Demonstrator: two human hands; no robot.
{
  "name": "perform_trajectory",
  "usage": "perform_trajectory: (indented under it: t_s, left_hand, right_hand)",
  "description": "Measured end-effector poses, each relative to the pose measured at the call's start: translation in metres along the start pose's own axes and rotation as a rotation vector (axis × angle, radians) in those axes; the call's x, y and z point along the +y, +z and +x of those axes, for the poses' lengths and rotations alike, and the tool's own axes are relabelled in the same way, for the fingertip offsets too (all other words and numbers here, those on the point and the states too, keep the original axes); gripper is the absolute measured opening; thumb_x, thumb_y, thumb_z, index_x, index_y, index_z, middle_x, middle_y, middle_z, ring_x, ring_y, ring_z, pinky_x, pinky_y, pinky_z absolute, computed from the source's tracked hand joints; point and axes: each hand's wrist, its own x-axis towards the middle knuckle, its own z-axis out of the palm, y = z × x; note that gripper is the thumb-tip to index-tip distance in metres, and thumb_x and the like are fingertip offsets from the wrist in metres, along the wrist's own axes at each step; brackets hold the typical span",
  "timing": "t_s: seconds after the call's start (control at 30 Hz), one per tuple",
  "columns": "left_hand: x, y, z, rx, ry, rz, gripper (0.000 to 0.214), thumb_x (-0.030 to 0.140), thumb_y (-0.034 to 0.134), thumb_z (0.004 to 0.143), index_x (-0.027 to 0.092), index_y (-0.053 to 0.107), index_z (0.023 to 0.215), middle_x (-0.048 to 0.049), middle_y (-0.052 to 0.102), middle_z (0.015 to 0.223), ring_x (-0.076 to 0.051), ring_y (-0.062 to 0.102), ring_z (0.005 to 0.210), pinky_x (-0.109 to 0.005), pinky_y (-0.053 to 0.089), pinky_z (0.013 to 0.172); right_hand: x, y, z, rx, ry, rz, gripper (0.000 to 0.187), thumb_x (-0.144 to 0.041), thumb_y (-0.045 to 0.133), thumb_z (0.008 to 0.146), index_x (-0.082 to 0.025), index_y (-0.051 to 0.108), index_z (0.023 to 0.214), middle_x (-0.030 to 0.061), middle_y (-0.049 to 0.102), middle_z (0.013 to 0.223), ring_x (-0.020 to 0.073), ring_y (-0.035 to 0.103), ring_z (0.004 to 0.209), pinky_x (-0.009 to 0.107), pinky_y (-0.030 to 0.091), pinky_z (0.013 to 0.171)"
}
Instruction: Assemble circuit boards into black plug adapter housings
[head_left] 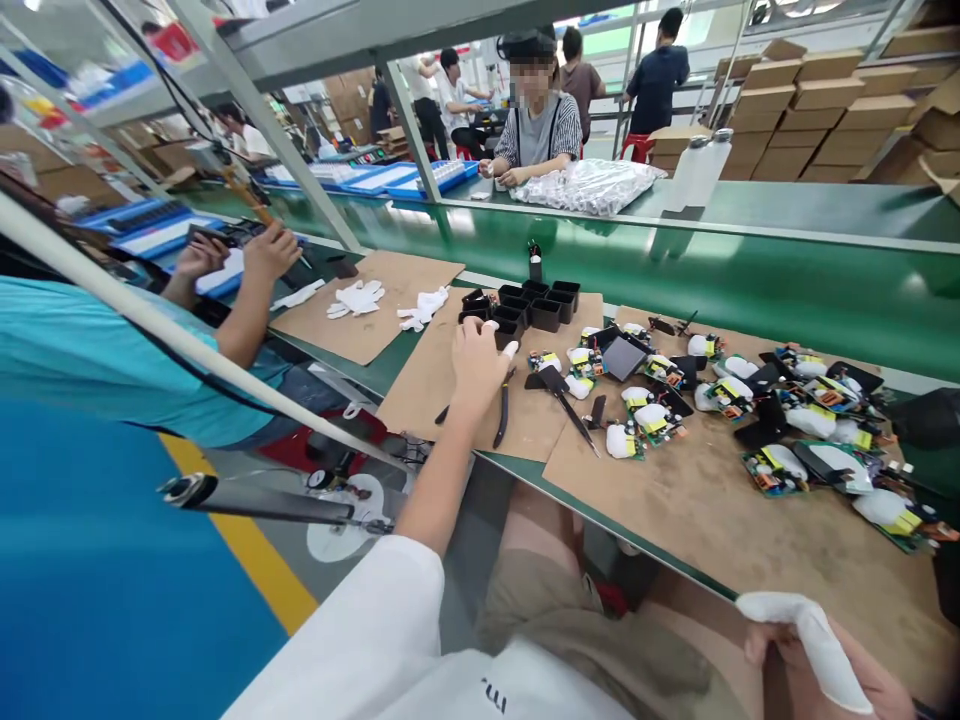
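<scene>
Using the black-handled pliers (pixel 501 425) as reference. Our left hand (pixel 478 365) reached over them, forearm crossing between the two handles, fingertips at the near side of the black boxes (pixel 546 312), which stood just beyond the pliers. Thumb and forefinger were apart, white covers (pixel 511 349) on the tips; we couldn't tell whether they pressed on the nearest box. Our right hand (pixel 806 665) was low, well right of the pliers and nearer us, a white cover (pixel 806 618) along one bent finger; hand cut off by the frame edge, so we couldn't tell if it gripped anything.

Handling, our judgement: boxes stood close, some touching, so one at a time, thumb and finger on opposite walls, was the safe way. A sideways drag risked shoving the neighbours. Covered tips probably dulled feel, so an even pinch mattered. Forearm needed to ride high; a low one could have snagged a plier handle. The right hand could have steadied the group.

Around: a slim pointed tool (pixel 574 415) lay just right of the pliers, circuit boards (pixel 658 420) farther right on a cardboard sheet (pixel 675 510). White gloves (pixel 356 299) lay left of and beyond the pliers. A co-worker (pixel 112 350) was left of them too.
</scene>
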Motion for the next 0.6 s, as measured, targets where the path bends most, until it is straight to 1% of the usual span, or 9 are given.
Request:
perform_trajectory:
  t_s: [0.1,0.17,0.3,0.33,0.37,0.43,0.5,0.53,0.6]
  left_hand:
    - [-0.016,0.001,0.020,-0.041,-0.016,0.032,0.014,0.016,0.074,0.080,0.014,0.072,0.094,-0.0190,0.064,0.124,-0.038,0.062,0.123,-0.052,0.047,0.114]
    - [-0.015,-0.001,0.018,-0.047,-0.006,0.019,0.008,0.013,0.069,0.083,0.015,0.070,0.090,-0.0164,0.066,0.120,-0.033,0.065,0.117,-0.048,0.049,0.112]
    - [0.010,-0.013,-0.025,0.033,0.091,-0.089,0.006,0.022,0.064,0.095,0.018,0.068,0.095,-0.0135,0.067,0.127,-0.028,0.065,0.123,-0.042,0.050,0.113]
    - [0.020,-0.015,-0.042,0.060,0.193,-0.178,0.006,0.024,0.067,0.095,0.019,0.069,0.095,-0.0114,0.069,0.125,-0.027,0.066,0.122,-0.041,0.052,0.111]
    - [0.031,-0.016,-0.060,0.027,0.337,-0.278,0.005,0.025,0.069,0.094,0.020,0.069,0.095,-0.0094,0.071,0.124,-0.025,0.068,0.120,-0.040,0.054,0.110]
    - [0.056,-0.012,-0.096,-0.264,0.665,-0.406,0.003,0.020,0.069,0.095,0.021,0.070,0.098,-0.0083,0.074,0.125,-0.023,0.071,0.118,-0.037,0.057,0.107]
    - [0.078,-0.002,-0.125,-0.550,0.917,-0.374,0.014,0.010,0.061,0.097,0.020,0.071,0.099,-0.0111,0.075,0.128,-0.023,0.071,0.122,-0.038,0.059,0.106]
    - [0.086,0.004,-0.137,-0.621,0.988,-0.310,0.020,0.004,0.057,0.095,0.018,0.071,0.099,-0.0131,0.074,0.133,-0.026,0.069,0.127,-0.042,0.059,0.107]
    - [0.094,0.015,-0.153,-0.638,1.022,-0.214,0.031,-0.004,0.050,0.091,0.016,0.071,0.102,-0.0167,0.065,0.148,-0.031,0.061,0.140,-0.049,0.058,0.111]
  right_hand:
    - [0.003,-0.002,0.004,-0.208,0.022,-0.042,0.037,-0.059,0.075,0.084,-0.024,0.082,0.077,0.0050,0.069,0.062,0.0215,0.068,0.059,0.031,0.060,0.059]
    - [0.000,-0.002,0.006,-0.241,0.032,-0.063,0.035,-0.058,0.077,0.084,-0.024,0.084,0.083,0.0047,0.072,0.066,0.0207,0.070,0.064,0.029,0.062,0.064]
    - [-0.008,0.001,0.006,-0.173,0.019,-0.070,0.033,-0.054,0.077,0.085,-0.023,0.085,0.093,0.0037,0.073,0.068,0.0181,0.071,0.065,0.026,0.062,0.065]
    - [-0.010,0.002,0.006,-0.161,0.010,-0.064,0.033,-0.054,0.076,0.086,-0.022,0.085,0.092,0.0034,0.072,0.067,0.0177,0.070,0.063,0.026,0.062,0.064]
    - [-0.013,0.003,0.006,-0.154,0.003,-0.059,0.033,-0.054,0.076,0.086,-0.022,0.084,0.091,0.0034,0.072,0.066,0.0176,0.070,0.062,0.026,0.061,0.063]
    - [-0.019,0.005,0.008,-0.135,-0.002,-0.061,0.033,-0.053,0.075,0.086,-0.021,0.084,0.091,0.0034,0.072,0.064,0.0182,0.070,0.061,0.028,0.061,0.062]
    - [-0.027,0.006,0.013,-0.094,-0.018,-0.097,0.032,-0.052,0.075,0.086,-0.021,0.084,0.092,0.0040,0.075,0.067,0.0194,0.071,0.063,0.031,0.062,0.064]
    - [-0.031,0.006,0.017,-0.062,-0.037,-0.132,0.031,-0.051,0.075,0.085,-0.022,0.084,0.094,0.0048,0.077,0.071,0.0205,0.073,0.067,0.033,0.063,0.068]
    - [-0.040,0.010,0.031,0.004,-0.109,-0.214,0.030,-0.049,0.075,0.085,-0.022,0.083,0.097,0.0066,0.081,0.084,0.0223,0.075,0.077,0.037,0.063,0.077]
